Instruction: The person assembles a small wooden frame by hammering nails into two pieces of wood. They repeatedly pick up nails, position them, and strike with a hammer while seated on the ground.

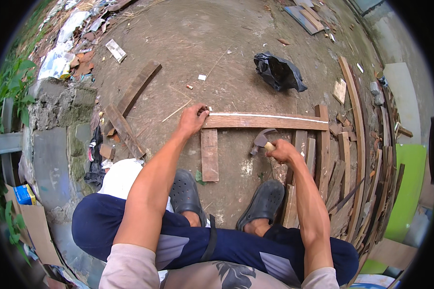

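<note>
A long wooden plank point(263, 122) lies crosswise on the ground in front of me, a white strip running along its upper face. At its left end, my left hand point(194, 119) has its fingers pinched together. Whatever they hold, if anything, is too small to make out. My right hand point(283, 151) is wrapped around the handle of a claw hammer point(261, 140), whose metal head hangs just on the near side of the plank. A short board point(210, 155) extends toward me from beneath the plank's left end. Another wooden beam point(322, 149) meets its right end.
A black plastic bag point(279, 72) lies beyond the plank. Loose timber point(357, 139) is spread along the right, beside a green panel point(404, 188). Two wooden pieces point(139, 86) rest at left near a broken concrete block point(58, 111). My clogs point(261, 202) flank the short board.
</note>
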Tool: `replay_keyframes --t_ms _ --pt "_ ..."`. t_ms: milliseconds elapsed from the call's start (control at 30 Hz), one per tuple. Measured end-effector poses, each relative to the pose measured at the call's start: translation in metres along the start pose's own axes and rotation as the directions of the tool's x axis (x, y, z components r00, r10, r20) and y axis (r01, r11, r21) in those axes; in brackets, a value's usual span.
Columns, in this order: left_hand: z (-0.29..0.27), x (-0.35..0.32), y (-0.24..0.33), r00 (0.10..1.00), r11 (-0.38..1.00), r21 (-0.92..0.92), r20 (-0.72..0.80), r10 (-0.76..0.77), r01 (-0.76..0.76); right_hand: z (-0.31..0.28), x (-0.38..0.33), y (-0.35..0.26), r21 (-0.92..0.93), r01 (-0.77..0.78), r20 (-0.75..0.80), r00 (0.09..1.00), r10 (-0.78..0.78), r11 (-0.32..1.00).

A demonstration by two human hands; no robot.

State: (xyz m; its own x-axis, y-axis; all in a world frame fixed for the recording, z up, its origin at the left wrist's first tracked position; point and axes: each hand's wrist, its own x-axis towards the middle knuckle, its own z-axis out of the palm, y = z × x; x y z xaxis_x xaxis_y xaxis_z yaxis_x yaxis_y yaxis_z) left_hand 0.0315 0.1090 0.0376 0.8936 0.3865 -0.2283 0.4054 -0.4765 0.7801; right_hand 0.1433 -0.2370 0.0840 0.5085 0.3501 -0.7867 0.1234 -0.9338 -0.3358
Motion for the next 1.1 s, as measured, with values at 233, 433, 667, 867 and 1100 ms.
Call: replay_keyframes --t_ms 233,433,667,867,1100 --pt "-0.002 -0.003 -0.001 1.0 1.0 0.017 -0.011 0.012 -0.012 -0.036 -0.025 -0.068 -0.059 0.107 -0.091 0.989 -0.112 0.993" --pt "-0.003 -0.005 0.003 1.0 0.999 0.034 -0.011 0.02 -0.02 -0.044 -0.035 -0.108 0.086 0.188 -0.165 0.971 -0.173 0.978" --pt "0.005 -0.008 -0.007 0.985 0.991 0.025 -0.106 0.135 -0.133 -0.019 -0.026 -0.129 0.466 0.38 -0.248 0.923 -0.295 0.799" --pt "0.02 -0.019 -0.01 0.958 0.99 0.034 -0.25 0.141 -0.136 -0.003 -0.025 -0.167 0.236 0.481 -0.465 0.819 -0.336 0.844" --pt "0.019 -0.028 -0.008 0.948 0.978 0.04 -0.242 0.207 -0.203 0.021 -0.015 -0.179 0.189 0.595 -0.535 0.73 -0.426 0.781"
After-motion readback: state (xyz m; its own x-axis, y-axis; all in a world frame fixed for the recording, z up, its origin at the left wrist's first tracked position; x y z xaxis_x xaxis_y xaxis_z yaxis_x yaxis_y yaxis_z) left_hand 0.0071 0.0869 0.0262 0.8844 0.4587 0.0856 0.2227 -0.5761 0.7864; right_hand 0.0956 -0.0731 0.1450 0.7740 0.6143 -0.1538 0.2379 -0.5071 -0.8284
